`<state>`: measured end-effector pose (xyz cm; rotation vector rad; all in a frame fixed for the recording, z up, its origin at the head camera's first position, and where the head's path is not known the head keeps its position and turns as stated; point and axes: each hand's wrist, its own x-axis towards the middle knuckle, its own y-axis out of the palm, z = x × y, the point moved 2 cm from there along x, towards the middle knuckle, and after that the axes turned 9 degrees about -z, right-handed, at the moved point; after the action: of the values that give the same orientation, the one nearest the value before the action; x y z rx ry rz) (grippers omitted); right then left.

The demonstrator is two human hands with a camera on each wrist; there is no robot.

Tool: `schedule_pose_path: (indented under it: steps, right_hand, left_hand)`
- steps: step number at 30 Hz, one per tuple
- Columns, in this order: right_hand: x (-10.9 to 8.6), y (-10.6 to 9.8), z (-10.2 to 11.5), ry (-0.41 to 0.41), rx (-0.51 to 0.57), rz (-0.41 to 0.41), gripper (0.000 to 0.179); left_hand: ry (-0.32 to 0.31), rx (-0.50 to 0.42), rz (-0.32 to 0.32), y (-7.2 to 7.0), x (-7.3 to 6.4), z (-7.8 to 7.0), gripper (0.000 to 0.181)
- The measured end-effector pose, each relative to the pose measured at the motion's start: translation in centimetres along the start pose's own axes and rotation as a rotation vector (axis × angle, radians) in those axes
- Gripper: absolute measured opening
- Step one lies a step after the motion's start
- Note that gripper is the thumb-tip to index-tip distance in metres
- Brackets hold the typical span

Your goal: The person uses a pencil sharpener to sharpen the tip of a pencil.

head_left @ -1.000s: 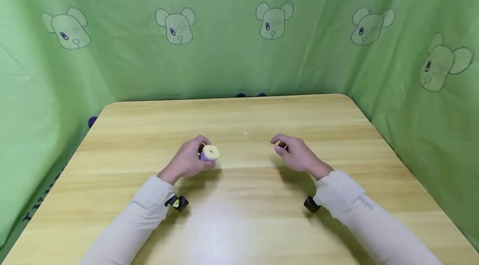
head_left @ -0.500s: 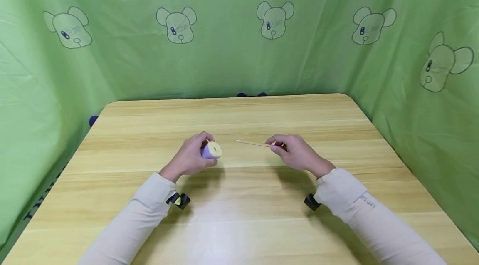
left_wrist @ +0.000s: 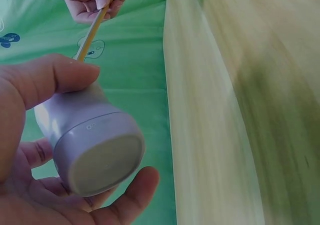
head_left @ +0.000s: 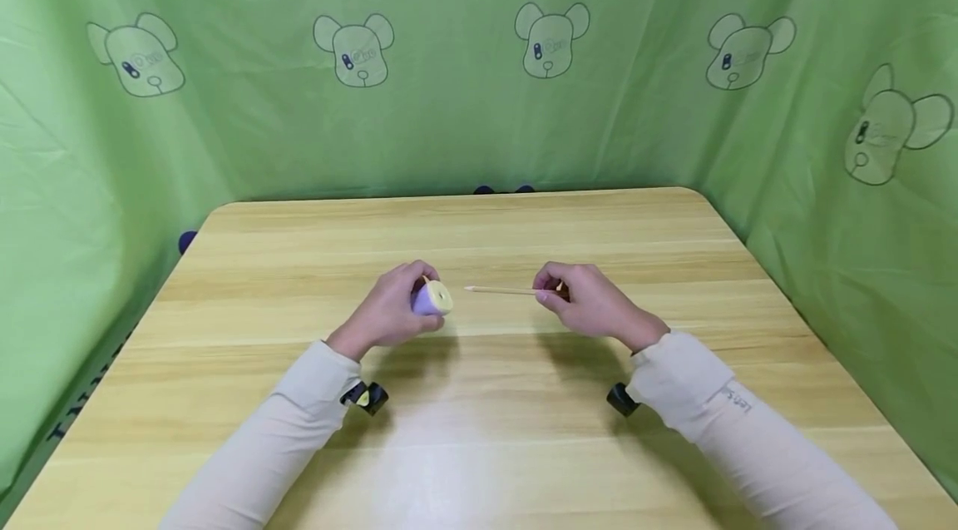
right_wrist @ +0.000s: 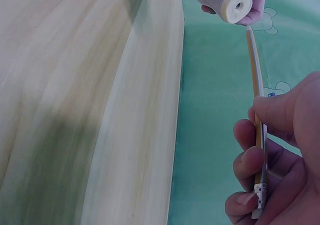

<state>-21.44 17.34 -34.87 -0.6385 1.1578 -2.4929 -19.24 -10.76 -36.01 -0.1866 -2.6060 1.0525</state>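
Observation:
Held in the air over the table, a lilac cylindrical pencil sharpener sits in the grip of my left hand. Its pale yellow end has a small round hole and faces right, toward the pencil. My right hand pinches a yellow pencil, which points left at that end with a small gap between. In the right wrist view the pencil shows a pale pointed tip, and a metal band and white eraser near my lower fingers. The left wrist view shows the sharpener's flat closed base.
Both hands are above a light wood-grain table with rounded far corners. A green curtain printed with bear faces surrounds its back and sides. Each wrist carries a small black camera, such as the right wrist camera.
My left hand has moved slightly right with the sharpener, whose yellow end has turned toward the pencil. The pencil has swung to nearly level, its tip now closer to the hole.

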Motion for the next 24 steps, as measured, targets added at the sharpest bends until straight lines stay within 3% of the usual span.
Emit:
schedule_pose_path:
  steps: [15,24]
  right_hand:
    - [0.4,0.1,0.7,-0.026,-0.001,0.032,0.007]
    - [0.6,0.4,1.6,-0.058,-0.021,0.053,0.007]
  left_hand:
    - [0.006,0.027,0.033,-0.1,0.4,-0.6,0.049]
    - [0.047,0.031,0.046,0.3,0.5,-0.8,0.049]
